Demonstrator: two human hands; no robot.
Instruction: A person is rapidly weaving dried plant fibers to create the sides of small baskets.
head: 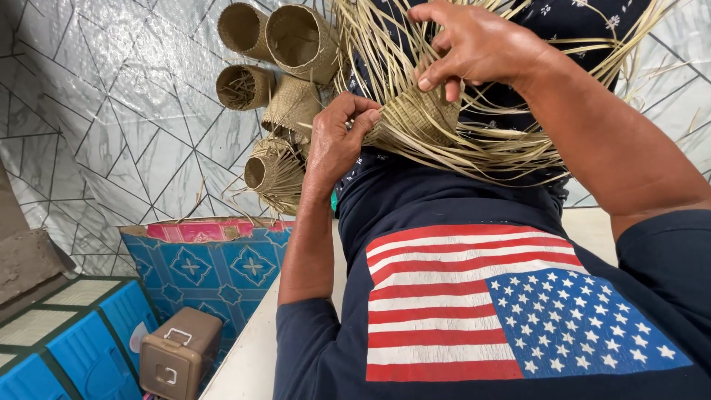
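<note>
Weaving is mid-way: the left hand pinches the half-woven basket at centre frame, the right hand grips loose strips; tucking them probably needs steady tension.

The person wears a dark navy T-shirt with short sleeves that end above the elbows, leaving both forearms bare. Across its front is a large printed flag: red and white horizontal stripes, and a blue field scattered with small white stars. Lower down, over the lap, is a dark navy cloth with a small white floral pattern. Neither wrist carries anything.
</note>
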